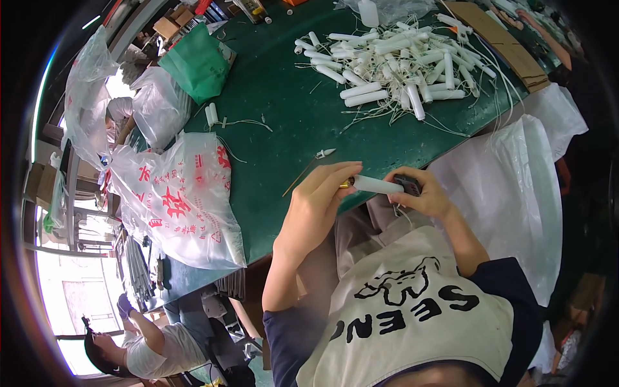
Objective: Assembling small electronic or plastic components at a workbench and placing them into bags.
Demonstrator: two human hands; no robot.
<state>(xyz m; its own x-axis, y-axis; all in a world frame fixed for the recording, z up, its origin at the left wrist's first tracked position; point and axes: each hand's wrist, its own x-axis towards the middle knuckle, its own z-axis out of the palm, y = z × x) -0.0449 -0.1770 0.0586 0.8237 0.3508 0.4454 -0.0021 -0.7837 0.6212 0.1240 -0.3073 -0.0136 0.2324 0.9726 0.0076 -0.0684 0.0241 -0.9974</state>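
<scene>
A white tube spans the gap between my two hands, just over the table's near edge. My left hand is closed around its left end, where a small gold-coloured piece shows at the fingers. My right hand grips the right end together with a small black block. A thin pale wire hangs below the right fingers. On the green table, beyond my left hand, lies a small white pointed piece with a thin brown stick.
A heap of white tubes with thin wires covers the far right. Red-printed plastic bag and green bag lie left. Two loose short tubes sit near them. Clear plastic sheeting drapes at right. Another person sits lower left.
</scene>
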